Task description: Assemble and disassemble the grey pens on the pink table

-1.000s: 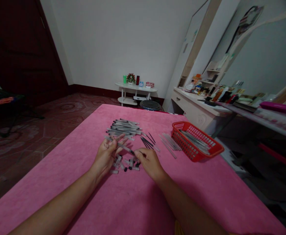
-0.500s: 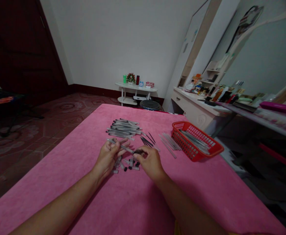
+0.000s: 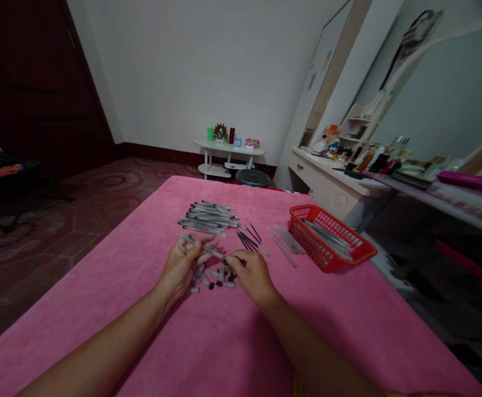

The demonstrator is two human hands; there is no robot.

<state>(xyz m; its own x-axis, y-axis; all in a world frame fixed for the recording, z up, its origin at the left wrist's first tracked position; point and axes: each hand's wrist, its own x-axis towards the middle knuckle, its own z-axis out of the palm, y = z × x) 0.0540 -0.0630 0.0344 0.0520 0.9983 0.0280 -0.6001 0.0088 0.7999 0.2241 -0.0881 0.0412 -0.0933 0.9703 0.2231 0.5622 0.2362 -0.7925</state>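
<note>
My left hand [image 3: 183, 263] is closed around a clear pen barrel [image 3: 212, 251], thumb on top, other fingers partly stretched out behind it. A thin tip pokes out of the barrel's left end. My right hand [image 3: 247, 270] pinches the barrel's right end, where a little dark colour shows; the fingertips hide the rest. Below the hands lie loose pen caps [image 3: 206, 279] and small black plugs [image 3: 211, 285]. Beyond them is a pile of assembled pens [image 3: 207, 216]. Several dark refills [image 3: 247, 240] rest right of the pile, near empty clear barrels [image 3: 286, 242].
A red plastic basket [image 3: 331, 263] holding more clear tubes [image 3: 329, 239] stands at the right of the pink-covered table [image 3: 207, 342]. A dresser crowded with bottles [image 3: 373, 157] is on the right. A black round stool [image 3: 253, 177] and small white table [image 3: 228, 148] are beyond.
The dark piece between my right fingers has slid into the barrel and is now mostly out of sight. A tip has come out at the barrel's left end.
</note>
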